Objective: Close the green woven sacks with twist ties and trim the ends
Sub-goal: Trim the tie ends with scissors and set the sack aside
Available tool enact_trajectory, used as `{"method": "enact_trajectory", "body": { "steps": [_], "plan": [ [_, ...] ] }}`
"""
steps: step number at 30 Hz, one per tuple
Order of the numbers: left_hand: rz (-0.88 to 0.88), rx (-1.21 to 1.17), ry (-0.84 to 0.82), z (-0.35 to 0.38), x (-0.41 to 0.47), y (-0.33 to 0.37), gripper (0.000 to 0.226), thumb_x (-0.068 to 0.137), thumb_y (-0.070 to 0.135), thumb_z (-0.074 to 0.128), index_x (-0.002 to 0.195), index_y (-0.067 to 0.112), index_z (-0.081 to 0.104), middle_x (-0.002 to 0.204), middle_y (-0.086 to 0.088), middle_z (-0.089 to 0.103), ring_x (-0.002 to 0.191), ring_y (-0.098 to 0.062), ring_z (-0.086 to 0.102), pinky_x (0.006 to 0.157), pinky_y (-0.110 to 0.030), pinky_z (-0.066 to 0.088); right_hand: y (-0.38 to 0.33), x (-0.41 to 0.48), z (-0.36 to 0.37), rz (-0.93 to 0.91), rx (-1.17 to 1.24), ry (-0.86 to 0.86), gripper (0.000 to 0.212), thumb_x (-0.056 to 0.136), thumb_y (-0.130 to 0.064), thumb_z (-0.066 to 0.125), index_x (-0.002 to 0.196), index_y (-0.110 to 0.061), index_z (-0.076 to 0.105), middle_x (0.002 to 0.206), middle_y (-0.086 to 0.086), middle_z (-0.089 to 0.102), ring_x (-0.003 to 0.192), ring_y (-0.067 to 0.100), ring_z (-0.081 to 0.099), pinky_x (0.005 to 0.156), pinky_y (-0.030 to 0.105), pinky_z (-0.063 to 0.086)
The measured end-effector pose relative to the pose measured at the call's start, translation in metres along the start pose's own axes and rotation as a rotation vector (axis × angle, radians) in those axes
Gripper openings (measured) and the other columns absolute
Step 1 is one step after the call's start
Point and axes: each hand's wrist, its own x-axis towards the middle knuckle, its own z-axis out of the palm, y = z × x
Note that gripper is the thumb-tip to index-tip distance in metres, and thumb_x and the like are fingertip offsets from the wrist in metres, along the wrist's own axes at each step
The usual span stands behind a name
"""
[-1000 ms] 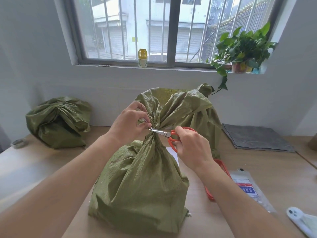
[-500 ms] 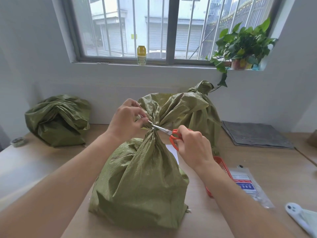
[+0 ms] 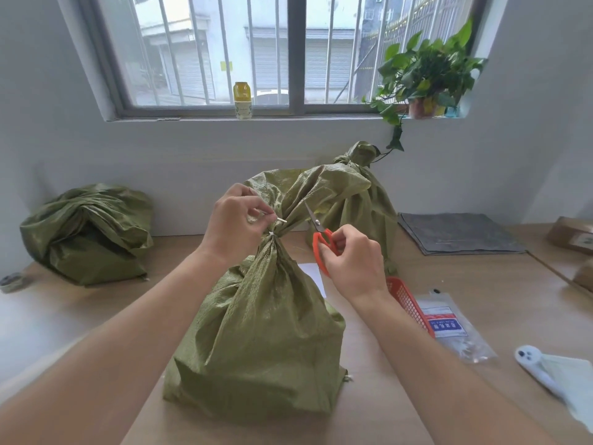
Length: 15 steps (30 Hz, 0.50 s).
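A filled green woven sack point(image 3: 263, 332) stands upright on the wooden table point(image 3: 449, 284) in front of me. Its neck is gathered and bound by a pale twist tie point(image 3: 272, 233). My left hand point(image 3: 236, 221) pinches a short loose tie end point(image 3: 279, 220) beside the neck. My right hand point(image 3: 351, 261) holds orange-handled scissors point(image 3: 322, 242), blades pointing up and left, just right of the neck and clear of the tie. A second tied green sack point(image 3: 359, 200) stands behind. A third, slumped sack point(image 3: 86, 232) lies at the far left.
An orange mesh basket point(image 3: 407, 300) and a plastic packet point(image 3: 452, 326) lie to the right of the sack. A white tool point(image 3: 536, 364) sits at the right edge. A grey mat point(image 3: 459, 232) lies at back right. A potted plant point(image 3: 423, 75) and a yellow bottle point(image 3: 242, 99) stand on the sill.
The scissors have pulled back to the right, away from the neck where their blades were at the tie. A short cut piece of tie now shows in my left fingers.
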Motion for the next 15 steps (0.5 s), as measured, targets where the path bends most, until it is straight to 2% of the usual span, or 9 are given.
{"method": "enact_trajectory", "body": {
  "steps": [4, 8, 11, 15],
  "plan": [
    [0.04, -0.062, -0.055, 0.011, -0.006, 0.009, 0.008, 0.082, 0.014, 0.086, 0.086, 0.02, 0.081, 0.096, 0.005, 0.062, 0.079, -0.013, 0.067, 0.081, -0.03, 0.058, 0.004, -0.014, -0.006, 0.085, 0.048, 0.061, 0.025, 0.091, -0.042, 0.076, 0.089, -0.017, 0.073, 0.078, -0.009, 0.073, 0.075, 0.01, 0.069, 0.067, 0.023, 0.052],
    [0.09, -0.104, -0.163, 0.031, -0.013, 0.023, 0.009, 0.084, 0.012, 0.084, 0.09, 0.019, 0.082, 0.098, 0.005, 0.062, 0.078, -0.012, 0.066, 0.08, -0.027, 0.057, 0.019, -0.033, -0.016, 0.179, 0.084, 0.139, 0.019, 0.091, -0.037, 0.077, 0.088, -0.019, 0.071, 0.077, -0.012, 0.071, 0.073, 0.003, 0.067, 0.06, 0.012, 0.044],
    [0.101, -0.103, -0.202, 0.051, -0.017, 0.036, 0.008, 0.086, 0.014, 0.083, 0.092, 0.02, 0.082, 0.099, 0.006, 0.062, 0.075, -0.008, 0.064, 0.074, -0.017, 0.051, 0.038, -0.046, -0.025, 0.243, 0.13, 0.171, 0.016, 0.09, -0.031, 0.078, 0.089, -0.018, 0.069, 0.075, -0.012, 0.071, 0.071, -0.002, 0.066, 0.057, 0.004, 0.043],
    [0.094, -0.098, -0.231, 0.087, -0.026, 0.057, 0.01, 0.09, 0.012, 0.079, 0.099, 0.014, 0.083, 0.1, 0.002, 0.066, 0.077, -0.011, 0.063, 0.075, -0.014, 0.05, 0.074, -0.052, -0.04, 0.328, 0.163, 0.165, 0.014, 0.088, -0.029, 0.078, 0.091, -0.016, 0.071, 0.076, -0.011, 0.073, 0.07, -0.001, 0.066, 0.057, 0.006, 0.042]
  ]
}}
